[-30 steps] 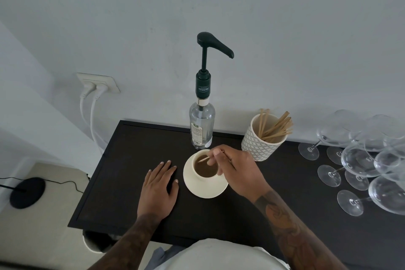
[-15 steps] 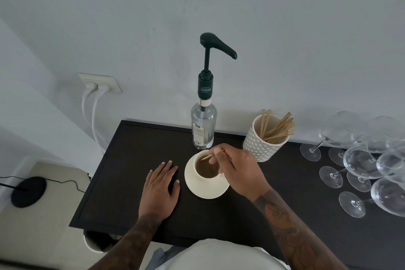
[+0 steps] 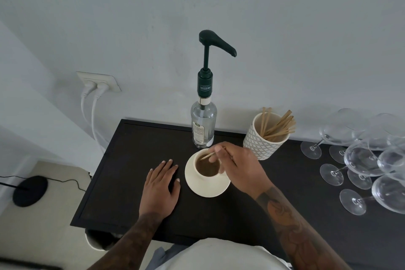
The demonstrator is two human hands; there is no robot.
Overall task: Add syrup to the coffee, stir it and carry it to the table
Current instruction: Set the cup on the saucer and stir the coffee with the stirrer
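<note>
A cream cup of coffee (image 3: 207, 167) stands on a cream saucer (image 3: 197, 188) on the dark counter (image 3: 122, 182). My right hand (image 3: 240, 165) is above the cup's right side, pinching a thin wooden stir stick (image 3: 208, 155) whose tip dips into the coffee. My left hand (image 3: 161, 189) lies flat on the counter just left of the saucer, fingers spread, holding nothing. Behind the cup stands a clear syrup bottle (image 3: 202, 125) with a dark green pump on top.
A patterned white holder (image 3: 262, 140) of wooden sticks stands right of the bottle. Several wine glasses (image 3: 359, 158) crowd the counter's right side. A wall socket (image 3: 98, 81) with two white plugs is at the left. A black lamp base (image 3: 29, 190) sits on the floor.
The stick in my right hand has shifted slightly inside the cup. My left hand has stayed flat on the counter.
</note>
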